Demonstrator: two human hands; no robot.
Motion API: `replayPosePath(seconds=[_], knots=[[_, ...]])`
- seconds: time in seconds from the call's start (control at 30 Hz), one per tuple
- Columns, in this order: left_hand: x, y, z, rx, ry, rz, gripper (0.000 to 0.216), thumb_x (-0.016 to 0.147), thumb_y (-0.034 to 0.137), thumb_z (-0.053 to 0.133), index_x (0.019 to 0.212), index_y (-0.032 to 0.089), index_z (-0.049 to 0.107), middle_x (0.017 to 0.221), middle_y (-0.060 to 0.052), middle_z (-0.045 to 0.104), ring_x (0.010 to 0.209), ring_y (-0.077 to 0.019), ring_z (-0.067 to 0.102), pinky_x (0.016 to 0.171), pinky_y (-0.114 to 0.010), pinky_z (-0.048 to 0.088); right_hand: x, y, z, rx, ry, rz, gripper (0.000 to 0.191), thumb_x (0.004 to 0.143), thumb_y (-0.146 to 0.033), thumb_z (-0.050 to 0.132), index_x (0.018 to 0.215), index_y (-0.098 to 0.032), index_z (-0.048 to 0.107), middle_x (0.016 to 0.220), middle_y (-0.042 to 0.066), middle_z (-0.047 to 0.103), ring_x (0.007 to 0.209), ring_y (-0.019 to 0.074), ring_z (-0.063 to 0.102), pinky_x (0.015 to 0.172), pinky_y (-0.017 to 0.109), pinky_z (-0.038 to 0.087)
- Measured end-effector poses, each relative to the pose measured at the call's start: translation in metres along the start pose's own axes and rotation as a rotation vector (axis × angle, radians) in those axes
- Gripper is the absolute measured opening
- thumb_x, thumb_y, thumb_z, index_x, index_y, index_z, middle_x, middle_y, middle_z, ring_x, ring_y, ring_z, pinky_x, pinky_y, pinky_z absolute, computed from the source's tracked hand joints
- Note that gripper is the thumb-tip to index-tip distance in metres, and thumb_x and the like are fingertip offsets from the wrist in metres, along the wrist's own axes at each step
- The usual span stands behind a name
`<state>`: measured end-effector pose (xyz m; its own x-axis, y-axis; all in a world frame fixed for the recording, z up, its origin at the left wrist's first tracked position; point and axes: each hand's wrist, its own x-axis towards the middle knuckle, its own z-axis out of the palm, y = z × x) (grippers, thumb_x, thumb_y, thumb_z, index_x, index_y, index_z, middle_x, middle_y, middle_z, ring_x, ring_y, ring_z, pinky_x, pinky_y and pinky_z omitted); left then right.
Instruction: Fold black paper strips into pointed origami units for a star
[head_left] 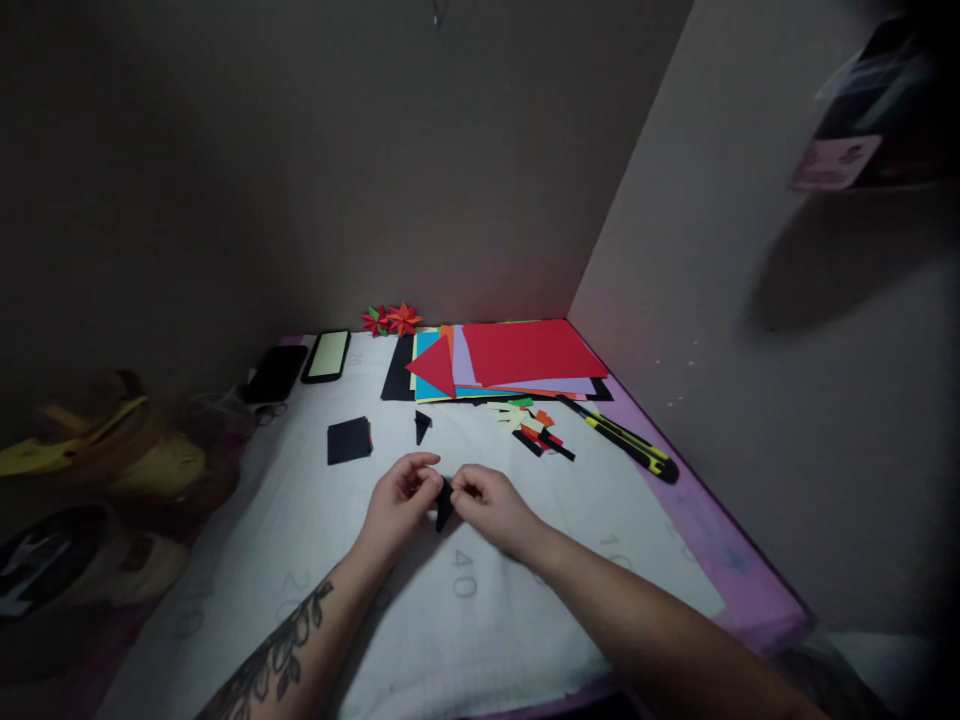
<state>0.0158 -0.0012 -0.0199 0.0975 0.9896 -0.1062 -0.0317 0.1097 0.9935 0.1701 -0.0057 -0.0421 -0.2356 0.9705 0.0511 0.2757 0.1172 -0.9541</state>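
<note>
A small piece of folded black paper is held between both hands, low over the white cloth. My left hand pinches its left side with thumb and fingertips. On the other side, my right hand has its fingers curled closed on the paper's edge. Part of the paper is hidden behind the fingertips. Just beyond my hands lies another folded black paper piece, pointed in shape. A stack of black paper squares rests to the left of it.
Coloured paper sheets are piled at the back, near two folded paper stars. Paper scraps and a yellow-black utility knife lie at right. Two phones, one with a lit screen, are back left. Walls stand behind and right.
</note>
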Motion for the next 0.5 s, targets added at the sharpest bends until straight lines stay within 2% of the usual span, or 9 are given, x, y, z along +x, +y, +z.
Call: replayPosePath(seconds=[0.27,0.5], knots=[[0.0002,-0.0012,-0.0027,0.062,-0.004,0.028,0.013,0.071,0.025,0.065,0.081,0.016,0.064,0.067,0.001,0.062,0.062,-0.0114,0.054,0.060,-0.025,0.040,-0.0013,0.0036,0.0051,0.006,-0.042,-0.006,0.009,0.073,-0.016,0.051,0.065,-0.018,0.050,0.061,-0.006,0.045,0.055,0.0086,0.040,0.051,0.020,0.031],[0.0006,-0.0049,-0.0007,-0.005,-0.054,-0.001,0.030,0.069,0.030,0.069,0.094,0.016,0.061,0.066,0.002,0.060,0.058,-0.0103,0.053,0.056,-0.023,0.040,-0.0002,0.0001,0.0011,0.055,0.011,0.038,0.011,0.075,-0.019,0.051,0.065,-0.019,0.048,0.059,-0.006,0.044,0.054,0.0093,0.039,0.050,0.021,0.030]])
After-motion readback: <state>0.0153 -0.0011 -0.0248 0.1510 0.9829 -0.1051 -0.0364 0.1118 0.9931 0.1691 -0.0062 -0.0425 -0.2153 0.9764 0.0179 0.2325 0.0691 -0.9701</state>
